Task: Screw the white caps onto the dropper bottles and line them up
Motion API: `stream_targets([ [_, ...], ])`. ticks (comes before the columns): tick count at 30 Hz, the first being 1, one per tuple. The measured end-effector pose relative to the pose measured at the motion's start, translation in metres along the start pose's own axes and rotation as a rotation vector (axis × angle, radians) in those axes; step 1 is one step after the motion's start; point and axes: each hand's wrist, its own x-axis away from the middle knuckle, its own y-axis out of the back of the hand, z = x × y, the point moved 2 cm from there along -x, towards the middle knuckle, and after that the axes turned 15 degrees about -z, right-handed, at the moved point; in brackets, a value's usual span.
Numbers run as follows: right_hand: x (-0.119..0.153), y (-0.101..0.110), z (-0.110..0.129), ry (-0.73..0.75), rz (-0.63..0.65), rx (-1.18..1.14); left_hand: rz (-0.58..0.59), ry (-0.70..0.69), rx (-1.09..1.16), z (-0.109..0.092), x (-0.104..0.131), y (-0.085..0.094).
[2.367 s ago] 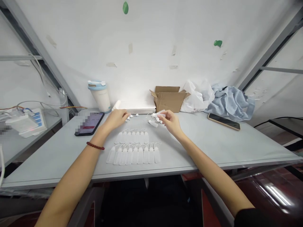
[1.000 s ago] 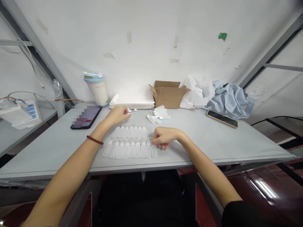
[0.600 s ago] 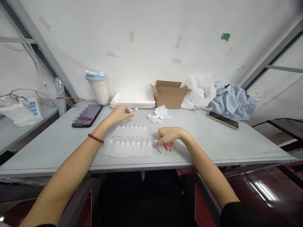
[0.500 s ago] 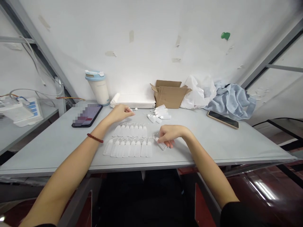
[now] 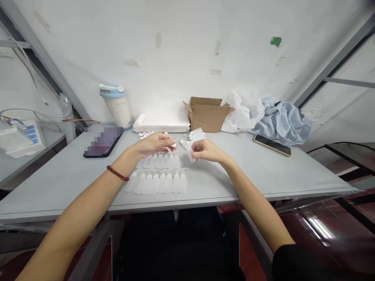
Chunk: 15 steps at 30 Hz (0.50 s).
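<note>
My left hand [image 5: 155,144] pinches a small white cap-like piece [image 5: 174,145] between thumb and fingertips. Opposite it, my right hand [image 5: 205,150] is closed on a flat translucent white bottle-shaped piece [image 5: 190,155], held tilted above the table. Several similar bottle-shaped pieces, many with thin white loops, lie side by side in a front row [image 5: 158,183] and a back row [image 5: 158,161]. A loose pile of these pieces [image 5: 197,134] sits just behind my right hand. Small white parts [image 5: 144,134] lie behind my left hand, partly hidden by it.
On the grey table [image 5: 240,175] stand a tumbler [image 5: 117,111], a stack of white sheets [image 5: 164,123], a cardboard box [image 5: 206,118] and a plastic bag [image 5: 241,113]. One phone [image 5: 109,142] lies left, another phone [image 5: 272,145] right, near blue cloth [image 5: 283,121].
My right hand has lifted a bottle-shaped piece from beside the front row and moved up toward my left hand. My left hand has come right and nearer with the small white piece.
</note>
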Motion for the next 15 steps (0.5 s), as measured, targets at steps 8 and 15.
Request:
stream_targets([
  [8,-0.003,-0.013,-0.003,-0.026,-0.087,-0.185,0.006,0.073,0.019,0.009,-0.004,-0.013],
  [15,-0.003,-0.027,-0.005,-0.001,0.000,-0.290,-0.032,-0.007,0.121,0.008,-0.005,-0.011],
])
